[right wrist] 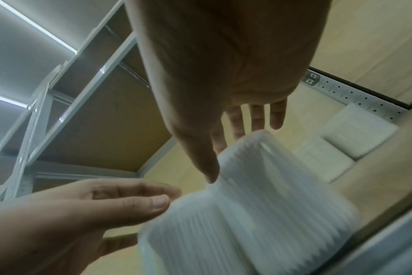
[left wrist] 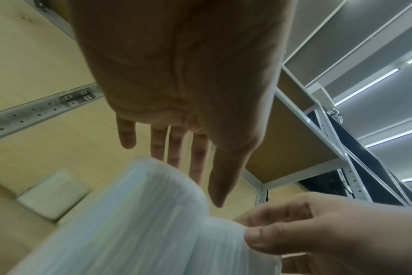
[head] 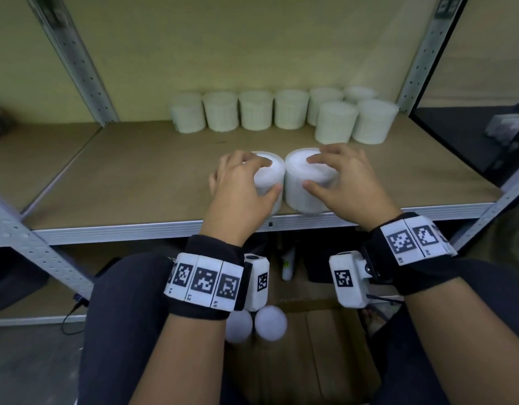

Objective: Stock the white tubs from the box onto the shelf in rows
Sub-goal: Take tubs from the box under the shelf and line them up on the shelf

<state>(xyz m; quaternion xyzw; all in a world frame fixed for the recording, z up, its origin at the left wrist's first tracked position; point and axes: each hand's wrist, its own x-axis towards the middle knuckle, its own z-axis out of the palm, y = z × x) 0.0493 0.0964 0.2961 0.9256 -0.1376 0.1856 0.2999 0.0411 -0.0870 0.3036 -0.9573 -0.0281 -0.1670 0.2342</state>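
Observation:
Two white ribbed tubs stand side by side at the front edge of the brown shelf (head: 135, 171). My left hand (head: 270, 176) lies over the left tub (head: 277, 201), fingers fairly straight across its lid, thumb against its near side. My right hand (head: 308, 173) rests the same way on the right tub (head: 299, 197). In the left wrist view the fingers (left wrist: 174, 145) reach straight over the left tub (left wrist: 129, 214). The right wrist view shows the right tub (right wrist: 270, 176) under straight fingers (right wrist: 256, 119). A row of several tubs (head: 255, 109) lines the back, with two more (head: 335, 121) in front at the right.
Below the shelf, between my knees, an open cardboard box (head: 325, 346) holds two white tubs (head: 271, 321). Grey perforated uprights (head: 77, 62) frame the shelf. The shelf's left half and middle show bare board. A dark object (head: 471, 141) sits to the right.

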